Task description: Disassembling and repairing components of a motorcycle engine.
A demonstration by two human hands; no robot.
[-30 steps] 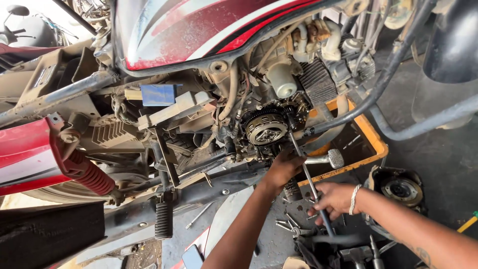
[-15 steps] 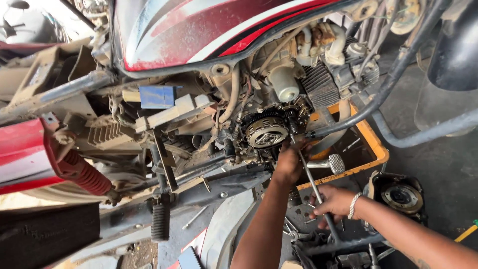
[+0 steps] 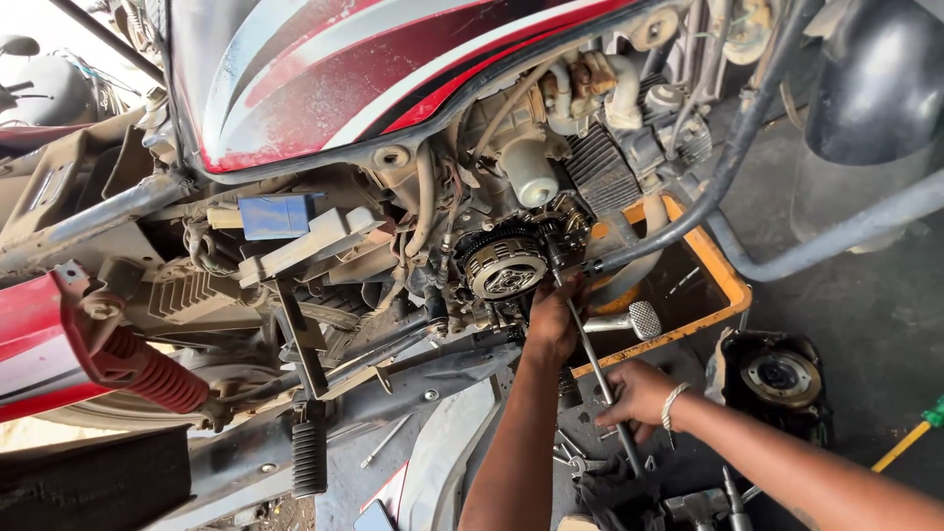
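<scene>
Grimy workshop floor under a motorcycle engine; both hands, left hand and right hand, grip a long wrench.

The fuel tank at the upper middle was red with white, grey and black stripes. A red shock spring lay lower left, an orange tray right, a small blue box between.
</scene>
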